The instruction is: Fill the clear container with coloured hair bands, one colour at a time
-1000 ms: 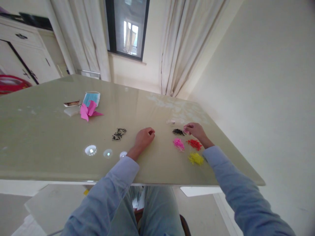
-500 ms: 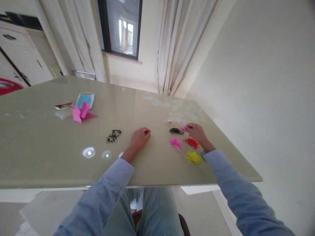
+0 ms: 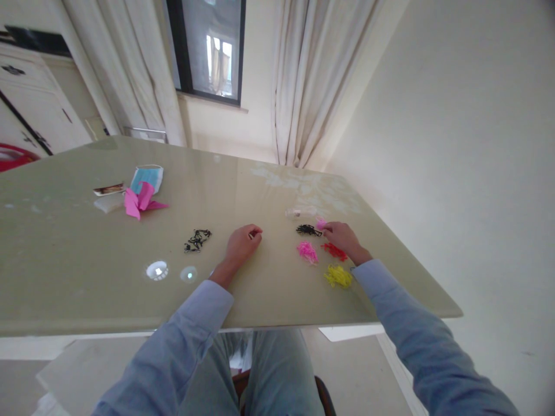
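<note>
At my right fingers [image 3: 330,227] shows a small pink clump [image 3: 321,222], just beside a loose, tangled black pile [image 3: 307,230] on the tabletop [image 3: 273,283].

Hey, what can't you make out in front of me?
All in the head view:
Left hand: curled fingers hide what, if anything, it holds.
Right hand: too blurred to tell if it grips the pink bit.
Mask: partly hidden by pink paper.
Red thing: cut off by the left edge.

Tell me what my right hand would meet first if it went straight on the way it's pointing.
Your right hand would probably meet the small pinkish-purple pile just ahead first; depth is unclear, so they may already touch.
</note>
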A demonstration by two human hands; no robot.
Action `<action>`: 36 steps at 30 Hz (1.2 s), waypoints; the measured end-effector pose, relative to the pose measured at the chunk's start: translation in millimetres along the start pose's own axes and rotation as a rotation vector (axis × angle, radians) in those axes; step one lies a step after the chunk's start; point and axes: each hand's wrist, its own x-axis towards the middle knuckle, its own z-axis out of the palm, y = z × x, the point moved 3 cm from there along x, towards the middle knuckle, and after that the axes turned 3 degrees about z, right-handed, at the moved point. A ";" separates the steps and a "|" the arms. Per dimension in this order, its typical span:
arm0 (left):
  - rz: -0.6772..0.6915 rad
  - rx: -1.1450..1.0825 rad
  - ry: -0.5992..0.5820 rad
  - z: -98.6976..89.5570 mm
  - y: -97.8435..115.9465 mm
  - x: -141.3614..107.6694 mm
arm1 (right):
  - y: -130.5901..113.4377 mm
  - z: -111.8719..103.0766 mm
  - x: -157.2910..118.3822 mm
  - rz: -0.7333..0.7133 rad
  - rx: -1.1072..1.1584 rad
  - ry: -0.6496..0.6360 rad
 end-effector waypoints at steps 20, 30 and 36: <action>0.047 -0.148 0.112 1.4 -4.2 1.1 | -92.8 4.9 -66.1 -0.219 0.562 0.021; 0.120 -0.135 0.346 -22.3 -5.2 -25.2 | -187.2 67.3 -67.1 -0.501 0.686 -0.210; 0.195 -0.008 0.432 -59.8 -33.3 -66.7 | -173.7 73.6 -53.5 -0.458 0.799 -0.216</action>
